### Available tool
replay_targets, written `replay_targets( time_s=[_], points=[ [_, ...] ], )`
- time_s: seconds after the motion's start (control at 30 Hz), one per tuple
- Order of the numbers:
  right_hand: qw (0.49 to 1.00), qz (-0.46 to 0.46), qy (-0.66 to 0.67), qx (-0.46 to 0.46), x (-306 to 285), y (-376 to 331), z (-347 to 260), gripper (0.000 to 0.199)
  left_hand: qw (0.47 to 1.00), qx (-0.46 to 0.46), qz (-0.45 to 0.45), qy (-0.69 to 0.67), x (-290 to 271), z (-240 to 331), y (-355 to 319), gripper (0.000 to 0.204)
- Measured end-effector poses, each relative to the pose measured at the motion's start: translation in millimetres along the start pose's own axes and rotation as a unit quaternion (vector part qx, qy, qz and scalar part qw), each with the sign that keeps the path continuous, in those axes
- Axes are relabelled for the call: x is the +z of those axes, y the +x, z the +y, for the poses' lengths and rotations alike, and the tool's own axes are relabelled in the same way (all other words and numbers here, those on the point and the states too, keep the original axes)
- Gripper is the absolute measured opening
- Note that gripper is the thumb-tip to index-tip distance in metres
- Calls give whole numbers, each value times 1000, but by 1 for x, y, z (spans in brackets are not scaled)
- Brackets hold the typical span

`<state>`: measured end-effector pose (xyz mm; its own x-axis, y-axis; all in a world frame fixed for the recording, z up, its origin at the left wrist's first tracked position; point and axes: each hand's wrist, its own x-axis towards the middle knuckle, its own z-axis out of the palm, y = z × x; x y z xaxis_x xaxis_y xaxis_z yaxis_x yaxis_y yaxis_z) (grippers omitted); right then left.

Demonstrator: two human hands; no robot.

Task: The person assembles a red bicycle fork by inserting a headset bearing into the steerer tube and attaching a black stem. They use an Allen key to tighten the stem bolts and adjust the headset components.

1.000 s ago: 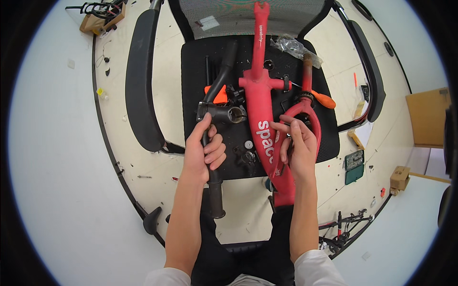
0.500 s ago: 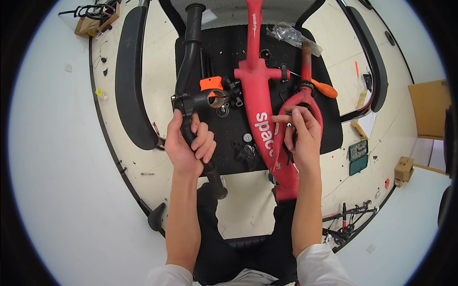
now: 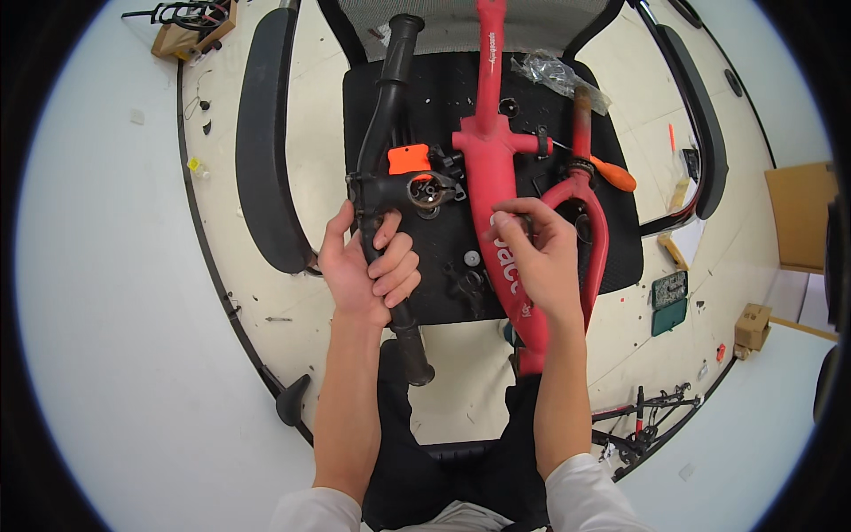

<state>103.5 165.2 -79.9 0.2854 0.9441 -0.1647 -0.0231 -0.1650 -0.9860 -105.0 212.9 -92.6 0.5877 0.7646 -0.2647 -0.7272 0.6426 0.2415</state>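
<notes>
- Our left hand (image 3: 368,266) is closed around the black handlebar (image 3: 383,168), gripping it just below the stem clamp; one rubber grip projects beyond the fingers toward the chair back, the other below the wrist toward our lap.
- Our right hand (image 3: 541,262) rests on the red bike frame (image 3: 496,186), fingertips pinched together over the main tube; whether they hold a small part we cannot tell.
- Progress, as we judge it: handlebar and frame lie side by side on the black chair seat (image 3: 443,257), still separate. The stem's round opening (image 3: 424,189), just above our left thumb, stands empty, and the red fork (image 3: 589,222), just right of our right hand, lies loose beside the frame. Joining of these parts appears to remain.
- Small dark fittings (image 3: 468,279) lie on the seat between the two hands, not yet mounted.
- An orange tag-like block (image 3: 409,160) sits on the stem, just above the left grip.
- White lettering runs along the frame tube under our right palm, partly covered.
- A crumpled clear plastic bag (image 3: 558,75) lies well above the right hand, near the chair back.
- An orange-handled tool (image 3: 613,175) lies beyond the fork, to the right.
- On the floor far right of the right hand: a green rectangular card (image 3: 669,301), a small brown carton (image 3: 752,326), and a larger flat cardboard box (image 3: 798,217).
</notes>
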Motion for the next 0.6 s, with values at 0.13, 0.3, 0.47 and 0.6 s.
replay_targets(
  time_s=[0.13,0.3,0.47,0.6],
  points=[
    [995,61,-69,-28,-12,-3,-9,17,1000,8,4,5,-2,2,0,51],
    [985,151,-84,22,-58,-3,-19,24,986,82,64,130,10,2,-4,52],
    [980,166,47,-99,-76,8,-6,29,962,112,86,233,13,-12,2,48],
    [979,126,37,-155,-65,24,-33,32,939,157,99,290,16,-15,4,46]
  ],
)
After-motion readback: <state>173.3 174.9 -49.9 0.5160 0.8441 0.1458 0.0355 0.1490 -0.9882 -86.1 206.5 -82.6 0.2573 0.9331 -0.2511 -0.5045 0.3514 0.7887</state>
